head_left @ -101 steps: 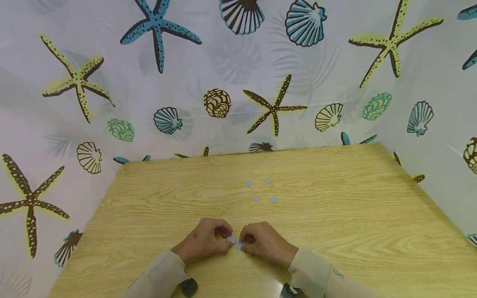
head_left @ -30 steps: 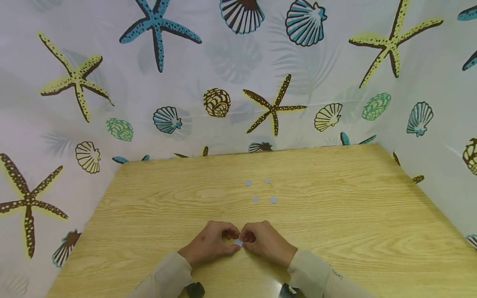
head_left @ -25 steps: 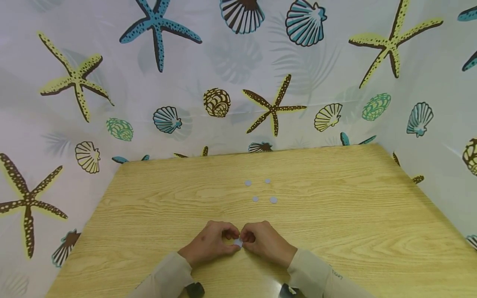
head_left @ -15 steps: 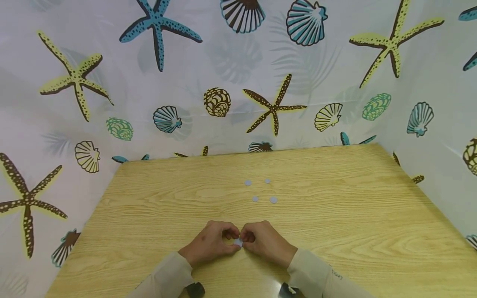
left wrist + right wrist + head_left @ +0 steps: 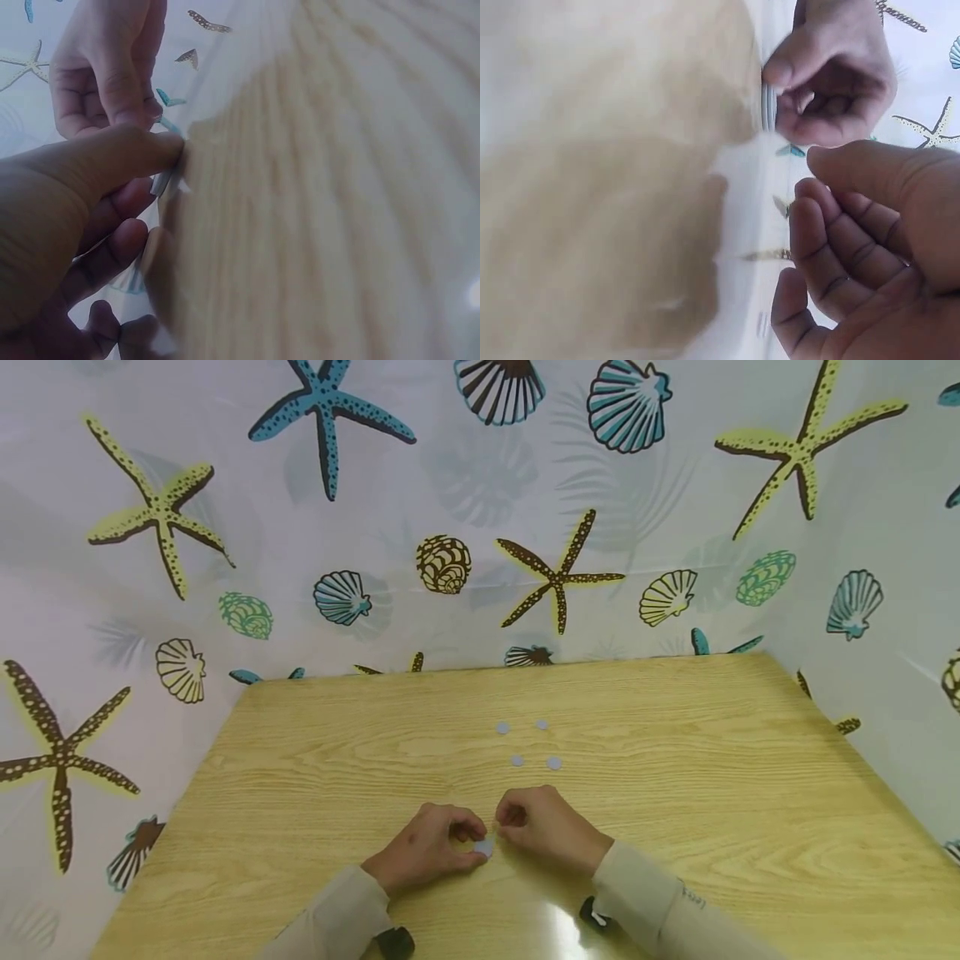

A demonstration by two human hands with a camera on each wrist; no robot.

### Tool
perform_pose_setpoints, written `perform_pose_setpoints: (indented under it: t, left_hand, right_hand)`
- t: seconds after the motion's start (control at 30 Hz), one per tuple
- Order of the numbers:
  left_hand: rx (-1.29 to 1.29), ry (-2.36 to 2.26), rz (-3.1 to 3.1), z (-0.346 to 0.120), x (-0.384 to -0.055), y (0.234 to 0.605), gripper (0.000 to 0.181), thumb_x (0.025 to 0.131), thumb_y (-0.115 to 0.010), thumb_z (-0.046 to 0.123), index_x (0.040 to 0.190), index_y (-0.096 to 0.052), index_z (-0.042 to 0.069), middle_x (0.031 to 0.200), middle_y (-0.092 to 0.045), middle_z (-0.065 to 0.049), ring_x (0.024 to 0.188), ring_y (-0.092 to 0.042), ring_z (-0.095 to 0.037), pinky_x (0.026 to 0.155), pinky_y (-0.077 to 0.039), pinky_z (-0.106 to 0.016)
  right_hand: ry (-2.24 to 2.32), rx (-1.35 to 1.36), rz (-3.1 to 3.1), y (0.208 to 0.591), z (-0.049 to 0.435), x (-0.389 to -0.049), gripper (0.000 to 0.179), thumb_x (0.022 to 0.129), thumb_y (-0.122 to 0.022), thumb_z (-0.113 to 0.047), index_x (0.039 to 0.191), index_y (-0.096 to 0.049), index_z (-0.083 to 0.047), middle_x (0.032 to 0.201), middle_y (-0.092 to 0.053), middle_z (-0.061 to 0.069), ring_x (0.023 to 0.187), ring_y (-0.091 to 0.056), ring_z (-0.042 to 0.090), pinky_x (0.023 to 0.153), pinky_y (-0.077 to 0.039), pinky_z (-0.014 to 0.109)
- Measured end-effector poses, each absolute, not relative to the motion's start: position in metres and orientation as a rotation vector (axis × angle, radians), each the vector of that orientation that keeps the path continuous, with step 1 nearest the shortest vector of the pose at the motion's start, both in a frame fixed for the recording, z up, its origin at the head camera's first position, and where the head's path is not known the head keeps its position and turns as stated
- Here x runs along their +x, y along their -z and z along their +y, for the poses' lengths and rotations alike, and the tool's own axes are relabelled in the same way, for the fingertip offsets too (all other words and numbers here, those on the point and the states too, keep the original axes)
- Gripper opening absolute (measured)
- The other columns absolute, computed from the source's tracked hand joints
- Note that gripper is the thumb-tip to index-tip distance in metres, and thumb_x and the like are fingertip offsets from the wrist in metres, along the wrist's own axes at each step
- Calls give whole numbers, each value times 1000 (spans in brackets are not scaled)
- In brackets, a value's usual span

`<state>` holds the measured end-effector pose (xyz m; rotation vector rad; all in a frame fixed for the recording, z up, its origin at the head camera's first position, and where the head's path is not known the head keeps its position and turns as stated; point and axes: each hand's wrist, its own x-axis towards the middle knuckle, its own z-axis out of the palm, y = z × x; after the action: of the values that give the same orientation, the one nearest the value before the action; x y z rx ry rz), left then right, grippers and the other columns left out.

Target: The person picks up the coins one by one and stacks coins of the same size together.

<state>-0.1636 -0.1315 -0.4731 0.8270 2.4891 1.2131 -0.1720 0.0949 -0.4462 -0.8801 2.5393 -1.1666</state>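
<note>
Thumb and fingers of my left hand [image 5: 429, 850] pinch a small stack of thin grey discs [image 5: 483, 847] low over the near middle of the table. From the right wrist view, the stack [image 5: 769, 106] looks like two thin layers standing on the tabletop at the left fingertips. My right hand [image 5: 553, 831] hovers just to the right, apart from the stack. Its fingers are loosely curled, and nothing shows between thumb and fingertips in the right wrist view. In the left wrist view, the left thumb partly hides the discs [image 5: 160, 182].
Farther back on the wood-grain table [image 5: 337, 735] lie several loose grey discs: a back-left disc [image 5: 502, 727], a back-right disc [image 5: 542, 725], a front-left disc [image 5: 517, 761] and a front-right disc [image 5: 554, 763]. A curtain [image 5: 375, 527] printed with starfish and shells surrounds the table.
Two discs, earlier held one in each hand, came together. My right hand has since let go and moved right and slightly away; my left hand stays on the discs.
</note>
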Motion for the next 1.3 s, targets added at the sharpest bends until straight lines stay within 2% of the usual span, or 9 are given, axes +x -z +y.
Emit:
perform_pose_setpoints:
  t: [0.33, 0.63, 1.0, 1.3]
  left_hand:
    - [803, -1207, 2466, -132, -167, 473, 25, 86, -81, 22, 104, -71, 9, 105, -72, 4, 92, -64, -6, 86, -52, -23]
    - [788, -1200, 2474, -132, -167, 471, 25, 85, -82, 22, 104, -72, 9, 104, -72, 4, 91, -64, -5, 85, -52, -23]
    - [752, -1220, 2459, -133, -164, 470, 25, 84, -83, 22, 103, -72, 10, 102, -72, 6, 91, -64, -7, 84, -52, -25]
    - [721, -1219, 2462, -131, -166, 472, 24, 83, -84, 23, 102, -73, 14, 99, -69, 12, 90, -61, -5, 84, -51, -24]
  right_hand:
    - [1128, -755, 2692, 432, 99, -201, 6, 90, -74, -6, 91, -69, -9, 85, -67, -5, 79, -60, 9, 70, -52, 25]
    - [1188, -656, 2781, 423, 102, -236, 7, 90, -74, -6, 93, -68, -6, 88, -67, 0, 79, -62, 13, 71, -53, 29]
    - [1230, -557, 2804, 434, 100, -264, 12, 91, -73, -7, 101, -68, -2, 96, -68, 6, 86, -64, 19, 78, -54, 35]
    - [1207, -479, 2779, 443, 98, -283, 17, 92, -71, -4, 107, -67, 1, 106, -69, 11, 89, -67, 21, 77, -56, 33]
